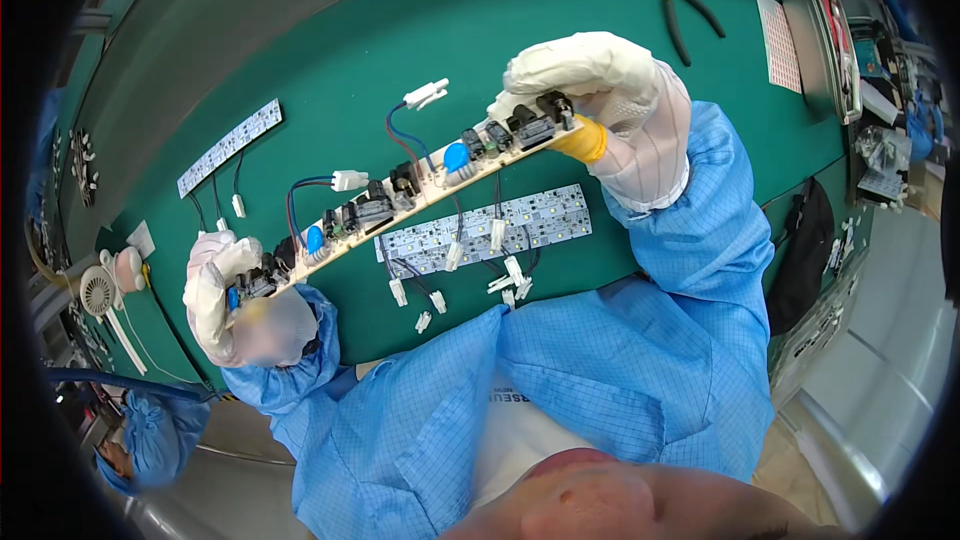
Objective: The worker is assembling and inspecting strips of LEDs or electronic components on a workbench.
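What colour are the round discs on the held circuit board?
The discs are blue, best in head view.

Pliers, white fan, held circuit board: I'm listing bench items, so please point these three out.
Pliers [675, 28]: head view, on the left handle.
White fan [98, 291]: head view, on its round grille.
Circuit board [432, 190]: head view, on its cream strip, about midway along.

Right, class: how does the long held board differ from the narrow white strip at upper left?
The held board is raised; the white strip lies on the green surface. The held board bears bulky black and blue parts; the white strip looks nearly flat. Both have wires ending in white connectors.
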### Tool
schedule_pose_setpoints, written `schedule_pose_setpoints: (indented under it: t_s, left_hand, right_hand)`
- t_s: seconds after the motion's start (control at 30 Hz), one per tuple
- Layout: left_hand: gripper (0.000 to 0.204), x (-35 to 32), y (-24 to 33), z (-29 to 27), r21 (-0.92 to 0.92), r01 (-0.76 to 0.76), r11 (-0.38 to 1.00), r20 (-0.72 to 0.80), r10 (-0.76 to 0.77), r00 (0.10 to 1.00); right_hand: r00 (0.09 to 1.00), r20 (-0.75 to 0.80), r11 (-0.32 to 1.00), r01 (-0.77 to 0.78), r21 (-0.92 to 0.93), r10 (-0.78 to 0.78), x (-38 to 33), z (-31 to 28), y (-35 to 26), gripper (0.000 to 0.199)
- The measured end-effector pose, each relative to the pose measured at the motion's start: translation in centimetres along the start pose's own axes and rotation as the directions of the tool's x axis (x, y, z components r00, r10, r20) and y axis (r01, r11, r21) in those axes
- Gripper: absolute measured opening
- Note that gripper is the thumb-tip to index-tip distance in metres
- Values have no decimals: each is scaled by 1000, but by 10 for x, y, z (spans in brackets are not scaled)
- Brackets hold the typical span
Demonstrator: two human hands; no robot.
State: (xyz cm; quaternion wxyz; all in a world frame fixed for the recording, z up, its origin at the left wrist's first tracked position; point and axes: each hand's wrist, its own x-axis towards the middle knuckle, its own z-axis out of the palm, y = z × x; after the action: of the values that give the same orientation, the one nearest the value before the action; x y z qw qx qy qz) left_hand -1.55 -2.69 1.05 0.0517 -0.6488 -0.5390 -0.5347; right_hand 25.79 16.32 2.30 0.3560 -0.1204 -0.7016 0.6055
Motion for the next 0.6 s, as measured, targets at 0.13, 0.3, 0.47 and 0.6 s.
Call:
schedule_pose_setpoints:
  t_s: [0.13,0.3,0.47,0.6]
  left_hand:
    - [43,-4,-3,-3,41,-43,998,-12,44,999]
    - [45,-7,-9,-2,7,-55,998,0,55,998]
    - [44,-5,-7,1,2,-42,999,-44,42,998]
    - [42,2,-11,7,-68,-18,997,-6,17,1000]
  right_hand:
    - [994,-109,1000,14,16,-13,-1,4,3,34]
    - [999,-9,998,32,-45,-32,-2,-4,1,35]
    - [999,-4,998,-36,-53,36,0,-3,-4,37]
    - [1000,-19,998,-18,-62,17,0,-4,0,38]
